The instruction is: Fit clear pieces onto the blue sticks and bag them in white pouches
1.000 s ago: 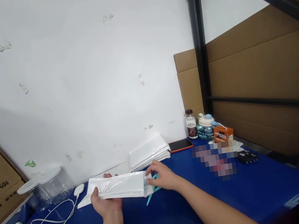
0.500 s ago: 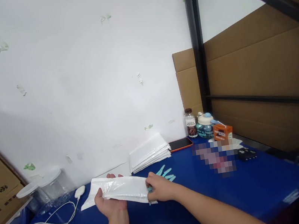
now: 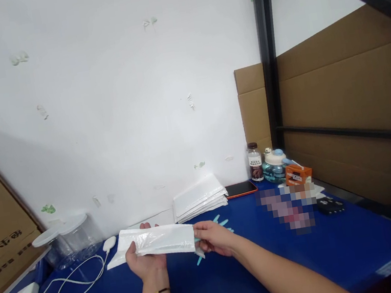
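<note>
A long white plastic mailer bag lies across my left hand, which holds it from below with the thumb over the near edge. At the bag's right end, my right hand is closed around slim light-blue plastic pieces. One blue tip sticks out below its fingers, and another bit of blue shows at the bag's end. Their exact kind is not clear. More slim light-blue pieces lie on the table just behind my right hand, partly hidden by it.
Behind the hands is a stack of white bags beside a phone. A brown-capped bottle, a water jug and an orange box stand back right. Clear jars and a white cable are left on the blue table.
My right hand has turned and shifted slightly right from the bag's end, and blue pieces now show in its fingers. The left hand still holds the bag. The camera view has swung slightly left.
</note>
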Tool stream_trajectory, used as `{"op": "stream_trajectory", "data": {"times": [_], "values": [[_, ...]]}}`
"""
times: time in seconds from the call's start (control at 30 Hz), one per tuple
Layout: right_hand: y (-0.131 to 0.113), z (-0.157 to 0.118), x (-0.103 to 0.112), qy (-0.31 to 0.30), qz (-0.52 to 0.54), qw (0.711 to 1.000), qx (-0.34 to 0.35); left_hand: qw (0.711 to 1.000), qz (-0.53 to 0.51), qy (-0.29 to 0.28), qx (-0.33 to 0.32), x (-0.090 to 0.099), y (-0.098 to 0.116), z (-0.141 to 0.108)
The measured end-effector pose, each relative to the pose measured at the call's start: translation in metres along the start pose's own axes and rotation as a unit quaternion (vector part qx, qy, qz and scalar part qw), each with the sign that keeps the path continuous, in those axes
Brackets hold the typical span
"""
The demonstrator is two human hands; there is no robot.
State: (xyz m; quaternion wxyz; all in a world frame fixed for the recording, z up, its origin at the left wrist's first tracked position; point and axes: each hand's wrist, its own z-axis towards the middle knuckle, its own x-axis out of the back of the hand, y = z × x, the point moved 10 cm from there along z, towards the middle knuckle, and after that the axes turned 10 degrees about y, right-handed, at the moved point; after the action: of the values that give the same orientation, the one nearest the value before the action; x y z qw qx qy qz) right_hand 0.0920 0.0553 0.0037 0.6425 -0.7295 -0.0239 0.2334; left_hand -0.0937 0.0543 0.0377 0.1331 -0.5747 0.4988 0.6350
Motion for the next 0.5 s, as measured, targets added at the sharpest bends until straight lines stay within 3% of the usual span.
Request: {"op": "stream_trajectory", "data": {"times": [0.13, 0.3, 0.4, 0.5], "values": [[-0.006, 0.004, 0.031, 0.005, -0.007, 1.0, -0.027, 1.0, -0.013, 0.007, -0.022, 0.012, 0.018, 0.019], [-0.024, 0.002, 0.084, 0.03, -0.055, 0.998, -0.002, 0.996, -0.063, 0.026, -0.056, 0.041, 0.054, 0.047], [-0.018, 0.003, 0.103, 0.064, -0.162, 0.985, -0.013, 0.997, -0.078, 0.01, -0.024, 0.046, 0.053, 0.049], [-0.011, 0.004, 0.103, 0.049, -0.248, 0.968, -0.008, 0.998, -0.061, -0.023, 0.017, 0.041, 0.04, 0.044]]}}
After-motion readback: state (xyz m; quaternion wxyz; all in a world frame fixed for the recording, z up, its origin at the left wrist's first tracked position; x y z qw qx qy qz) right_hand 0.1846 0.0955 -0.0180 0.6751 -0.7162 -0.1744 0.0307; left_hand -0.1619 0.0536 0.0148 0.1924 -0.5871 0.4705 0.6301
